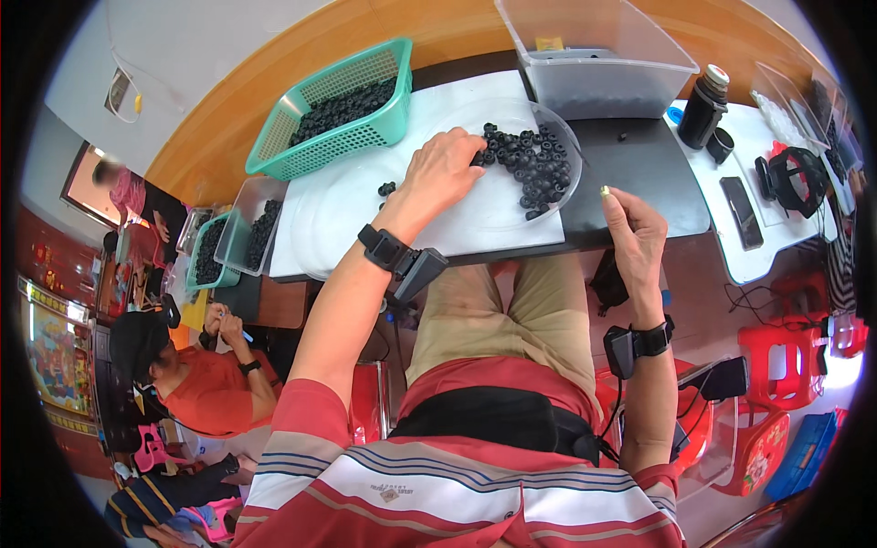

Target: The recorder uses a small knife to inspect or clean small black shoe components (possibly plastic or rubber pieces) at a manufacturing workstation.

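bright, fairly even light; white glare point(850, 370) far right; edges bent, dark.

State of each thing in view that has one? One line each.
Left hand: fingers at loose black pieces, grip unclear
Right hand: pinching small yellowish piece
Clear round tray: lidless, partly covered with black pieces
Large green basket: open-topped, partly filled
Clear bin: open-topped, upright
Black flask: upright, silver top on
Phone: flat, screen dark

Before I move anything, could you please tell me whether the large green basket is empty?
Not empty: small black pieces lie inside the large green basket, visible through its open top.
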A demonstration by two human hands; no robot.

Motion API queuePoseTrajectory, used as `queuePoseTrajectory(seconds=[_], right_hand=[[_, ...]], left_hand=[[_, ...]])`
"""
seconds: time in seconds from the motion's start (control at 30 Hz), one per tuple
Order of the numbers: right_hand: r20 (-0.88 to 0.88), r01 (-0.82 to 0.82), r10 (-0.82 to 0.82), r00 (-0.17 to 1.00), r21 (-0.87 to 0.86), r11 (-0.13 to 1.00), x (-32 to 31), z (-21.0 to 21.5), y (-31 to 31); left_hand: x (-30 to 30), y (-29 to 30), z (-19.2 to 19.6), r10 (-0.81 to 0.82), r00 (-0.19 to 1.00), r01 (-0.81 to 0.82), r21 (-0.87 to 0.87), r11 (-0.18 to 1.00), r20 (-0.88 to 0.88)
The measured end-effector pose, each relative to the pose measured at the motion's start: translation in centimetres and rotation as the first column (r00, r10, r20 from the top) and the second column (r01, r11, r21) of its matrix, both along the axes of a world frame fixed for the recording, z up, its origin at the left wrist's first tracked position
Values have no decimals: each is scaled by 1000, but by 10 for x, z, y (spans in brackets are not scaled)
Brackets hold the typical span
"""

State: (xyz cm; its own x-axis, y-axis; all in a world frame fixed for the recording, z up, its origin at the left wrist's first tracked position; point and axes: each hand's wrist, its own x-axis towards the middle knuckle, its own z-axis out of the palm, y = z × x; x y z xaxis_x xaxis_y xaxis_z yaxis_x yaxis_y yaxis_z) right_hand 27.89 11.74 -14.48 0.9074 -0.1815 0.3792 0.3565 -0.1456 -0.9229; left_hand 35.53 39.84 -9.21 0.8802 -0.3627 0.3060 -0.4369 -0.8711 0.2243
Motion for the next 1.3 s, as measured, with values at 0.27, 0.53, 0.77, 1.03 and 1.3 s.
queuePoseTrajectory(seconds=[0.27,0.53,0.77,1.03,1.3], right_hand=[[-41,13,-14,999,-25,1000,-1,-2,-1],[-32,26,-27,999,-20,999,-2,-6,-2],[-29,8,-7,1000,7,1000,-5,-4,-2],[37,-178,174,984,171,969,-24,18,27],[70,-387,391,918,379,840,-26,31,68]], left_hand=[[6,-2,-9,-24,1000,24,-1,1000,-14],[-5,-6,-8,-61,998,60,-95,994,-14],[-28,-6,-3,-125,973,-6,-561,828,-194],[-64,-19,-3,-425,826,-270,-922,276,-369],[-95,-34,-2,-695,664,-437,-897,-60,-277]])
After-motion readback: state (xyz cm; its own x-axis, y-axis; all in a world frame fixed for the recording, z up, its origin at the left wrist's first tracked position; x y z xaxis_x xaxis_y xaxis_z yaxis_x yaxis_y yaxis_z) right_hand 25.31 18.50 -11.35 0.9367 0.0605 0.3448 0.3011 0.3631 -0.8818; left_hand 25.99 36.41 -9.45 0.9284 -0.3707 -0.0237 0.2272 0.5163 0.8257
